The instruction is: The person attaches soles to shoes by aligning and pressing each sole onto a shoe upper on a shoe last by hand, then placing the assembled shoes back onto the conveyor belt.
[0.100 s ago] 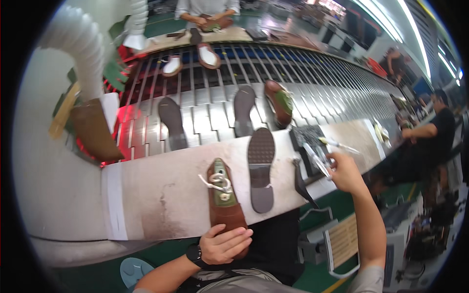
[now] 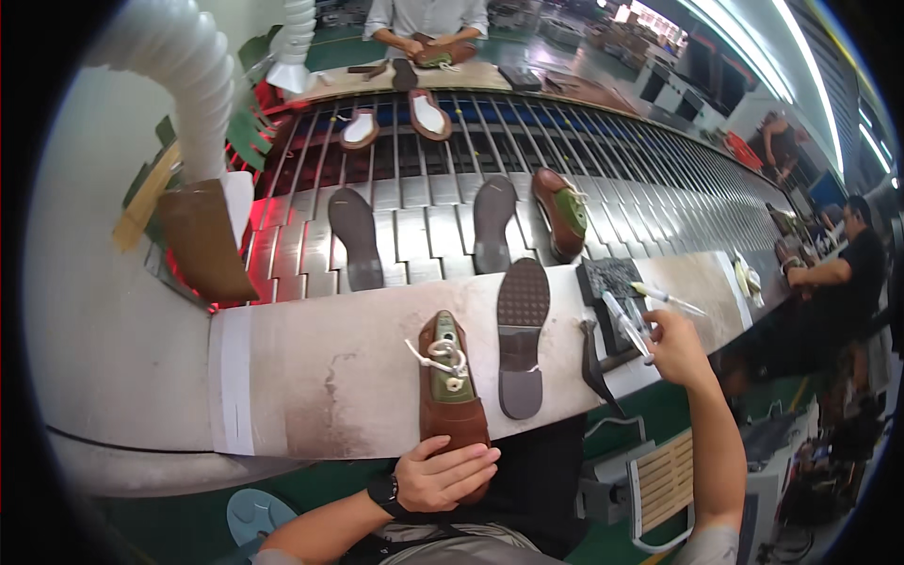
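A brown leather shoe (image 2: pixel 450 410) with a green tongue and tied white laces lies on the pale worktop. My left hand (image 2: pixel 443 478) is closed over its toe at the near edge, fingers together across the leather. To its right is a dark sole (image 2: pixel 523 334), tread side up. My right hand (image 2: pixel 676 350) is at the right of the worktop, its thumb and forefinger closed about the end of a white, syringe-like tool (image 2: pixel 623 318). That tool slants over a black block (image 2: pixel 610 275). A second slim white tool (image 2: pixel 667 298) with a yellowish tip lies beside it.
A slatted metal conveyor (image 2: pixel 414 226) runs behind the worktop, carrying soles and shoes. A dark curved tool (image 2: pixel 593 367) lies near the right edge. A white ribbed hose (image 2: pixel 193 94) hangs at left. Another person (image 2: pixel 428 24) handles a shoe across the conveyor.
The whole view has shifted, so the scene appears slightly further right and lower. My left hand remains on the shoe, and my right hand stays by the white tools.
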Demonstrator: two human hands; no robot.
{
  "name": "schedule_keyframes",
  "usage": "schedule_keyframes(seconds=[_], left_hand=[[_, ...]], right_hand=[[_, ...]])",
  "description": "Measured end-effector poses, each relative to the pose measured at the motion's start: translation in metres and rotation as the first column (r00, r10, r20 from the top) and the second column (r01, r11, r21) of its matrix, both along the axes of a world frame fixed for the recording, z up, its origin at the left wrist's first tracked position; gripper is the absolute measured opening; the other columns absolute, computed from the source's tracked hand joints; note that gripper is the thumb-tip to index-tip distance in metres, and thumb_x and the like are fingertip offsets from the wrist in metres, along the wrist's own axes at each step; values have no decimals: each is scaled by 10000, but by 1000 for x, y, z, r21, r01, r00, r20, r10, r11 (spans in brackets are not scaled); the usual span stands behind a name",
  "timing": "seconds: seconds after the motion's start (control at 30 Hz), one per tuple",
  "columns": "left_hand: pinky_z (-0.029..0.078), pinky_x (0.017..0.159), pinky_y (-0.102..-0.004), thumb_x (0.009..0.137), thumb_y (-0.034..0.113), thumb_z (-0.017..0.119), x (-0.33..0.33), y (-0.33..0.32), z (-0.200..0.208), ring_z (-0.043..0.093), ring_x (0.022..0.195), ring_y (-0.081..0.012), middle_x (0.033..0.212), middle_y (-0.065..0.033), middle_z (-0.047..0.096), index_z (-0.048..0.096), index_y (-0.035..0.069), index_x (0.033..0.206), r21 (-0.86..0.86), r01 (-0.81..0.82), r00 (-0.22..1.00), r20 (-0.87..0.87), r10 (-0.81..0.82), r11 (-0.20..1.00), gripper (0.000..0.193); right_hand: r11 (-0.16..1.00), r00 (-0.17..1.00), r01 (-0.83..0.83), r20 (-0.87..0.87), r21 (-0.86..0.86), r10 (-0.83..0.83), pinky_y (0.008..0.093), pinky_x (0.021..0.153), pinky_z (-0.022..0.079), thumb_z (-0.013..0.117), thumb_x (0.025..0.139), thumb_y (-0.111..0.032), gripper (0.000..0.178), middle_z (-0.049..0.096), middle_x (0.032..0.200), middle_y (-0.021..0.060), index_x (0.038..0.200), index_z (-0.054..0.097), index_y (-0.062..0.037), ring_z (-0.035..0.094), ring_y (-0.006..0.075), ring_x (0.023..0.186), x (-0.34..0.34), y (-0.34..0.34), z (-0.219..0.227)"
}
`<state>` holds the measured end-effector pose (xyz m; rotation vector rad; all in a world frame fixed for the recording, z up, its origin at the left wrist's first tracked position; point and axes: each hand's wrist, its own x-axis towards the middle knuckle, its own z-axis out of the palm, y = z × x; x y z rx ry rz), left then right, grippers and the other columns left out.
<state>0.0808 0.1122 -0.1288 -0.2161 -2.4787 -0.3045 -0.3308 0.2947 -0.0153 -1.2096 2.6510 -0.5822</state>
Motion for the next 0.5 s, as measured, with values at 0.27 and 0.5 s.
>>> schedule_keyframes(seconds=[0.27,0.5], left_hand=[[259,1324,-454,964,293,565,4,1,-2,628,1406,-138,1453,1,728,759,144,1362,61,-18,1000,-23,20,998,467],[259,1326,-454,997,283,532,4,-1,-4,623,1415,-137,1470,-6,716,749,135,1380,62,-10,998,-56,14,998,464]], right_hand=[[984,1000,25,13,174,-28,469,827,597,789,861,-214,486,761,927,280,1234,738,94,762,418,848,3,-11,26],[982,999,32,-6,189,-31,480,858,593,786,864,-205,478,759,973,305,1238,735,88,765,438,922,11,-6,41]])
